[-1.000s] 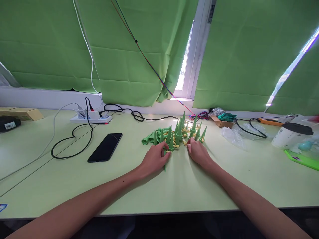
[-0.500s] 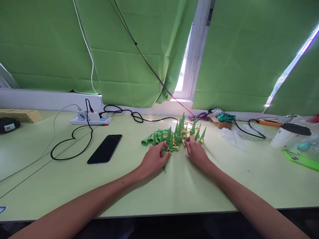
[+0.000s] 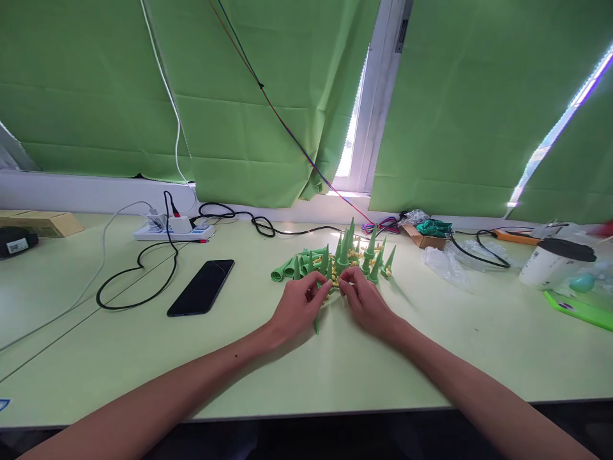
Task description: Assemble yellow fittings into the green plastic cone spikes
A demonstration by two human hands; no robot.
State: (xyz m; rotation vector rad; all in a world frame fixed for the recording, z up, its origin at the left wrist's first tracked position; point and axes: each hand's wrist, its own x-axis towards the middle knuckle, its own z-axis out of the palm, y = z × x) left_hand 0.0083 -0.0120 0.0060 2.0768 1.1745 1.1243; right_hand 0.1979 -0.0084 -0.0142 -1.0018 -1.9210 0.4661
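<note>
My left hand [image 3: 299, 303] is closed in a pinch at the front of a cluster of pointed green plastic cones [image 3: 343, 254]. It appears to grip one green cone, mostly covered by the fingers; a thin green tip [image 3: 317, 327] shows below the hand. Close by on the right, my right hand [image 3: 368, 303] pinches what looks like a small yellow piece, largely hidden at the fingertips. Several cones stand upright behind both hands, with small yellow pieces [image 3: 355, 257] scattered among them. More green cones [image 3: 281, 271] lie on their sides at the left of the cluster.
A black phone [image 3: 201, 287] lies left of my arms on the table [image 3: 268, 383]. Behind it are a power strip [image 3: 175, 231] and looped black cable. To the right are plastic bags [image 3: 446, 265], a small cardboard box [image 3: 425, 239], a lidded cup [image 3: 555, 263] and a bright green case [image 3: 579, 311].
My right hand has moved left, from the right-hand cones to beside my left hand, so the fingertips nearly meet. The left hand has barely moved.
</note>
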